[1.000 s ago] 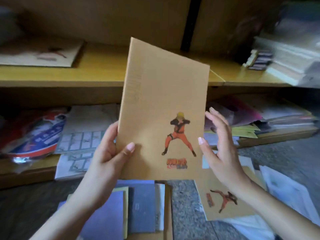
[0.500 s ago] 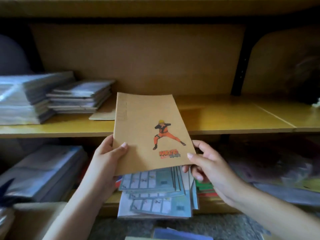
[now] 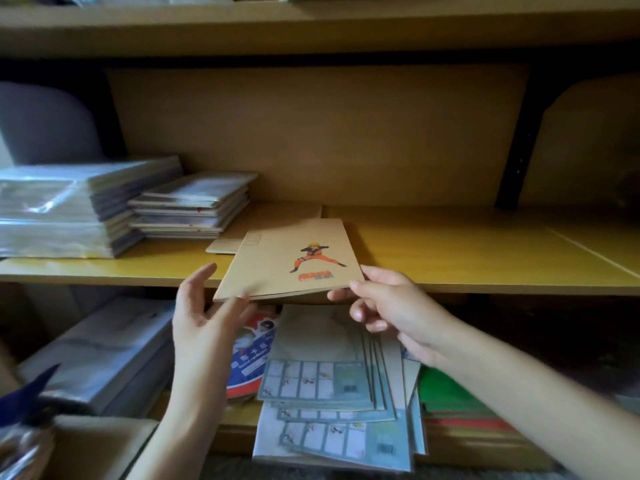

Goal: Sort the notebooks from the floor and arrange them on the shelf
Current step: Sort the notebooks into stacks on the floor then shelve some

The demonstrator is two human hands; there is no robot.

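A brown notebook (image 3: 277,265) with an orange cartoon figure lies nearly flat on the yellow middle shelf (image 3: 467,251), its near edge overhanging the shelf front. My right hand (image 3: 391,306) pinches its near right corner, thumb on top and fingers beneath. My left hand (image 3: 204,320) is spread, fingertips touching the near left corner from below, thumb off the cover. The notebook partly covers another brown notebook (image 3: 225,245) lying on the shelf.
On the shelf's left stand a stack of plastic-wrapped notebooks (image 3: 62,209) and a lower grey stack (image 3: 194,206). The lower shelf holds fanned grid-covered notebooks (image 3: 318,379), a red-blue packet (image 3: 249,362), green and red books (image 3: 453,400) and wrapped bundles (image 3: 100,355).
The notebook went from upright in both hands to nearly flat on the middle shelf. My left hand has loosened its grip and spread its fingers. My view rose from the floor to the shelf.
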